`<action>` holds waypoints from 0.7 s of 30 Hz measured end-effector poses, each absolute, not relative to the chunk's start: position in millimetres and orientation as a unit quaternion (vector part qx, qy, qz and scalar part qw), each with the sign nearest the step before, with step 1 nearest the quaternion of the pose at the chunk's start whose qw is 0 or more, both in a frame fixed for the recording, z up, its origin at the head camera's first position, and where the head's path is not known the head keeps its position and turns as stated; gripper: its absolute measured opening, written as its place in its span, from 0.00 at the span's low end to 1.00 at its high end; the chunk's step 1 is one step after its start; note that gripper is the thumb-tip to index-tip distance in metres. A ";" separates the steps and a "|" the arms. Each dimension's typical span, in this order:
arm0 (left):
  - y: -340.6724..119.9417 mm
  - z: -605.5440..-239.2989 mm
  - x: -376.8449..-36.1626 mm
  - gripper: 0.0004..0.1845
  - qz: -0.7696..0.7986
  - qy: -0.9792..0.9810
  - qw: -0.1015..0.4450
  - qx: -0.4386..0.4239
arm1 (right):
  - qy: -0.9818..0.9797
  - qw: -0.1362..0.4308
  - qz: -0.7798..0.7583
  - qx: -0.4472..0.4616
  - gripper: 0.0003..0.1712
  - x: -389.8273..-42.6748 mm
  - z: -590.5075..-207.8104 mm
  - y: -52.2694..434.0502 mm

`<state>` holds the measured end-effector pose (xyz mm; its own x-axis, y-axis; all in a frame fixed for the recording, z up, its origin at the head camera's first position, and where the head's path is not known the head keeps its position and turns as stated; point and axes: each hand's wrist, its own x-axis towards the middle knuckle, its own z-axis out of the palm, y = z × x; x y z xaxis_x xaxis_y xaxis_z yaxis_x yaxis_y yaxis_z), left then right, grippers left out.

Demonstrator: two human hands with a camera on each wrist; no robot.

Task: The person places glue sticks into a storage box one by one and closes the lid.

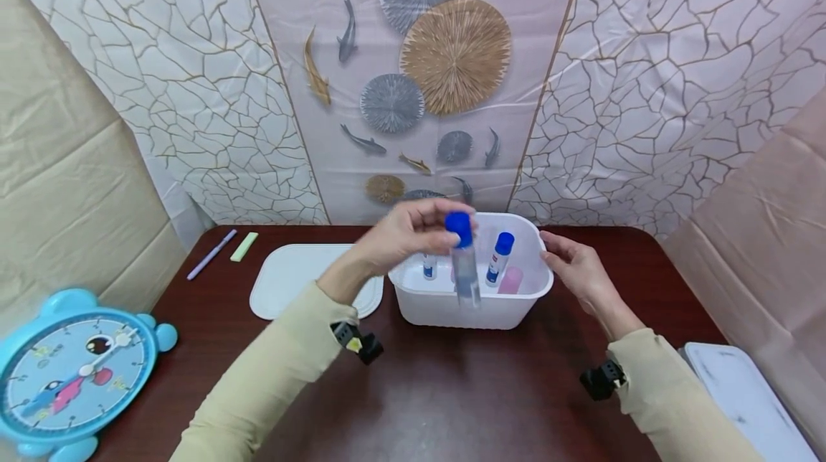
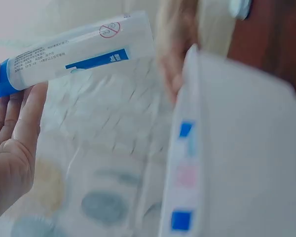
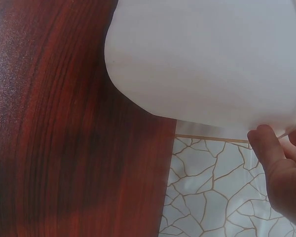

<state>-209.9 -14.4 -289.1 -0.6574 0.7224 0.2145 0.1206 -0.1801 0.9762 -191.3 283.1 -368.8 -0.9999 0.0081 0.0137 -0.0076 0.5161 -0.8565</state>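
Observation:
Over the front of the white plastic bin (image 1: 464,311), my left hand (image 1: 413,229) pinches a glue stick (image 1: 466,277) by its blue cap. Its clear body hangs down, slightly tilted, and overlaps the bin's front wall in the head view. Printed text and a blue label show on the glue stick (image 2: 84,49) in the left wrist view. My right hand (image 1: 576,265) grips the bin's right end at the rim, fingertips against the wall (image 3: 212,74). Inside the bin stand another blue-capped glue stick (image 1: 499,259), a partly hidden small tube (image 1: 429,267) and a pink item (image 1: 511,280).
A white lid (image 1: 284,283) lies left of the bin. Beyond it are a purple pen (image 1: 211,255) and a pale green stick-like piece (image 1: 244,247). A blue toy clock (image 1: 77,376) stands at the front left, and a white flat board (image 1: 742,390) lies at the right edge.

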 end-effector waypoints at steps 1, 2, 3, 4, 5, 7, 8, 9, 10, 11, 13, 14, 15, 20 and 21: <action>-19.6 -285.9 -215.5 0.22 0.687 0.605 0.213 0.342 | -0.871 0.008 0.492 -0.001 0.28 -191.4 -369.0 283.3; -24.5 -284.2 -220.9 0.22 0.688 0.609 0.208 0.336 | -0.870 0.007 0.493 -0.001 0.28 -191.3 -368.9 283.4; -29.1 -284.1 -226.4 0.22 0.687 0.614 0.205 0.330 | -0.870 0.007 0.493 -0.001 0.28 -191.2 -368.9 283.5; -33.1 -285.2 -231.6 0.22 0.685 0.620 0.203 0.324 | -0.869 0.006 0.494 -0.002 0.28 -191.2 -369.0 283.6; -36.6 -287.2 -236.2 0.22 0.683 0.625 0.203 0.319 | -0.869 0.004 0.494 -0.003 0.28 -191.2 -369.1 283.7; -42.2 -294.9 -244.9 0.22 0.679 0.632 0.211 0.309 | -0.869 0.000 0.494 -0.005 0.28 -191.3 -369.3 283.8; -44.4 -299.8 -248.9 0.21 0.674 0.637 0.215 0.306 | -0.869 -0.003 0.495 -0.007 0.29 -191.1 -369.1 283.9; -45.9 -305.7 -253.1 0.21 0.667 0.644 0.221 0.303 | -0.869 -0.004 0.495 -0.007 0.29 -191.0 -369.1 284.1; -47.0 -311.7 -256.9 0.21 0.657 0.652 0.225 0.303 | -0.869 -0.006 0.495 -0.009 0.29 -191.0 -369.0 284.2; -47.9 -317.6 -260.4 0.20 0.647 0.661 0.230 0.304 | -0.869 -0.006 0.495 -0.010 0.29 -190.9 -369.0 284.2; -48.8 -328.2 -266.4 0.20 0.620 0.680 0.240 0.310 | -0.869 -0.007 0.495 -0.011 0.29 -190.7 -368.7 284.2; -48.8 -332.4 -268.6 0.20 0.604 0.691 0.244 0.313 | -0.869 -0.006 0.494 -0.012 0.29 -190.7 -368.6 284.1; -48.3 -336.4 -270.7 0.20 0.589 0.701 0.247 0.316 | -0.869 -0.005 0.494 -0.012 0.29 -190.6 -368.6 283.9; -44.5 -346.6 -275.8 0.19 0.522 0.739 0.260 0.338 | -0.869 -0.006 0.495 -0.013 0.29 -190.3 -368.5 282.8; -43.3 -347.7 -276.7 0.19 0.511 0.744 0.262 0.342 | -0.869 -0.006 0.495 -0.013 0.29 -190.2 -368.3 282.7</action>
<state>-276.7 -43.3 -347.7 -0.6290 0.7764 -0.0394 0.2419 0.2437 0.9392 -190.2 282.7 -368.3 -0.9996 0.0156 -0.0236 0.0283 0.5090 -0.8603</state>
